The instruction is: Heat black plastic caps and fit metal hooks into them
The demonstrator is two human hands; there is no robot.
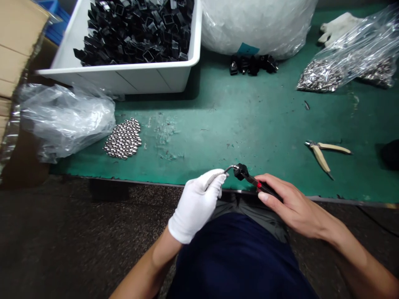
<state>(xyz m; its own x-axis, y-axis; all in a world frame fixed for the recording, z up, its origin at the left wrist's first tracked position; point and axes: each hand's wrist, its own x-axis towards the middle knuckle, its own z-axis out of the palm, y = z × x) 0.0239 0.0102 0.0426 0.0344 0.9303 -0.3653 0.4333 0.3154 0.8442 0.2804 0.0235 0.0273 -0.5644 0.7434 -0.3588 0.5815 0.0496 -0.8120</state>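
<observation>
A bent metal rod [230, 169] is pinched in the white-gloved left hand [195, 205], its tip touching a black plastic fitting [241, 171]; a red-banded black tool handle [263, 187] is gripped by the bare right hand [296, 203] over the green bench [218, 124]. Beyond, metal beads [123, 139], beige-handled pliers [319, 151] and a white crate [124, 79] of black plastic parts [134, 33] are laid out

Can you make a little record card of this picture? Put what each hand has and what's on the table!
left hand: white glove, holds bent metal rod
right hand: bare, holds black-handled tool
table: green workbench
also there: pliers, shiny metal pieces, white tub of black square parts
</observation>
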